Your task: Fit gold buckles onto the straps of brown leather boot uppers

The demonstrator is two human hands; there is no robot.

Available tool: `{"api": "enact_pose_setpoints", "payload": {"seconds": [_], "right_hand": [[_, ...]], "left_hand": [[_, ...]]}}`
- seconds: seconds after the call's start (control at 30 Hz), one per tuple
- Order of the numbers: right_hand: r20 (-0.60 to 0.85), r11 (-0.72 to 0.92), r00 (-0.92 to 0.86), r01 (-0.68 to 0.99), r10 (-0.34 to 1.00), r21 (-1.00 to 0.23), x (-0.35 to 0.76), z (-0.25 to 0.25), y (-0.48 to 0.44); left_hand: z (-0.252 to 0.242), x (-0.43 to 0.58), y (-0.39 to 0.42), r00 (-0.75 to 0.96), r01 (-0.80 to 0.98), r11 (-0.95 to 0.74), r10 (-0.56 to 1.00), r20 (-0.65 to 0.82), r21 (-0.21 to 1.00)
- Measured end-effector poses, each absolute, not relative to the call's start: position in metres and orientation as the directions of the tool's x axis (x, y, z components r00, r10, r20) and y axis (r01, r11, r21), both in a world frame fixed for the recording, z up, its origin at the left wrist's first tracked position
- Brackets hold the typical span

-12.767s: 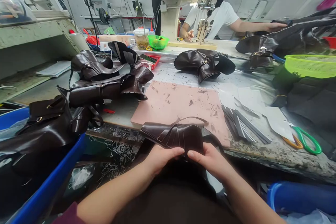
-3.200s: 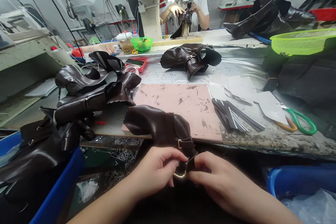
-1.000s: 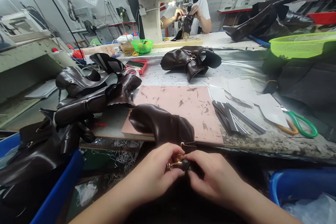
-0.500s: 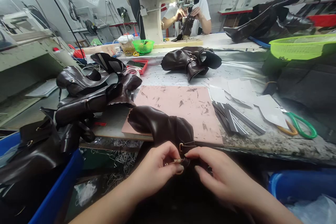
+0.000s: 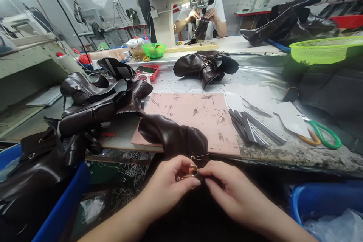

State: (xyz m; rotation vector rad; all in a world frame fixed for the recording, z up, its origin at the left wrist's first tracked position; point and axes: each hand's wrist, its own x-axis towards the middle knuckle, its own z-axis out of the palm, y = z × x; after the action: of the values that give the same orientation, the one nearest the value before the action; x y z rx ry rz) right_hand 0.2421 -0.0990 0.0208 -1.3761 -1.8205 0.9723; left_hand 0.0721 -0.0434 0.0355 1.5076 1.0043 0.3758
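Note:
A dark brown leather boot upper [image 5: 178,136] lies over the front edge of a pink board [image 5: 195,107], its near end in front of my body. My left hand [image 5: 171,183] is closed, pinching a gold-coloured metal buckle [image 5: 193,169] between thumb and fingers. Right beside it, my right hand [image 5: 231,187] pinches a thin dark leather strap [image 5: 200,177] at the buckle; the fingers mostly cover the strap. A second small gold ring [image 5: 193,158] sits on the upper, just above the hands.
More boot uppers [image 5: 90,117] are piled at left, some in a blue bin [image 5: 61,206]. Another buckled upper [image 5: 205,64] lies behind the board. Grey strips [image 5: 252,128], white sheets [image 5: 258,96] and green-handled scissors [image 5: 326,134] are at right. A co-worker [image 5: 215,15] sits behind the sewing machine [image 5: 163,19].
My left fingers have shifted and turned the buckle so it stands higher between them. My right hand has moved slightly left, closer to the buckle. The boot upper stays almost still.

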Motion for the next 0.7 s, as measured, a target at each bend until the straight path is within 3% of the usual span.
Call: {"api": "enact_pose_setpoints", "payload": {"seconds": [0.13,0.27,0.47,0.7], "right_hand": [[0.111,0.219,-0.213,0.592,0.971,-0.776,0.237,0.018,-0.101],[0.288,0.305,-0.138,0.655,0.948,-0.691,0.233,0.012,-0.1],[0.327,0.298,-0.085,0.666,0.941,-0.683,0.232,0.012,-0.1],[0.336,0.321,-0.118,0.69,0.934,-0.649,0.233,0.01,-0.102]], "left_hand": [[0.034,0.076,-0.042,0.541,0.316,0.222,0.756,-0.368,0.922],[0.036,0.076,-0.04,0.552,0.262,0.264,0.748,-0.368,0.928],[0.04,0.07,-0.039,0.623,0.379,0.042,0.727,-0.288,0.924],[0.033,0.073,-0.045,0.595,0.519,-0.213,0.786,-0.171,0.828]]}}
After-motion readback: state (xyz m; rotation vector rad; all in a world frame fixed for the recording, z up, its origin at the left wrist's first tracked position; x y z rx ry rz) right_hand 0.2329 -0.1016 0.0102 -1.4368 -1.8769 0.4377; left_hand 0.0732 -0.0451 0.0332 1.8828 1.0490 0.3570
